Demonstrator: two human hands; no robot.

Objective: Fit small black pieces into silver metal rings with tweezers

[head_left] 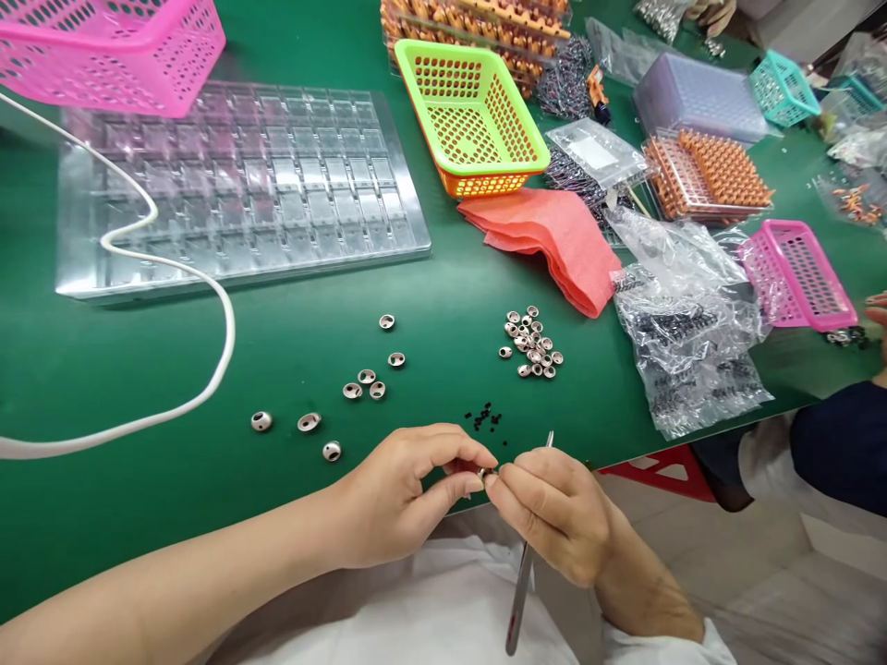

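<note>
My left hand (pixel 406 499) pinches a small silvery oval metal shell (pixel 483 474) between thumb and fingertips at the table's near edge. Meeting it from the other side, the fingertips of my right hand (pixel 558 513) press on the same shell, which they largely cover. Metal tweezers (pixel 521 596) are tucked in my right hand, tips upward and the blunt end hanging below. Just beyond my fingers lie several tiny black pieces (pixel 483 417). Similar hollow metal shells are scattered to the left, one of them a shell (pixel 309 422) lying open side up. A cluster of shells (pixel 533 346) sits farther back on the right.
A white cable (pixel 225 323) curves across the green table (pixel 139 369) at left. Behind are a clear plastic tray (pixel 277 185), a pink basket (pixel 159 55), a green basket (pixel 457 134) and red cloth (pixel 547 231). Plastic bags (pixel 686 342) lie right, near another person's sleeve (pixel 824 443).
</note>
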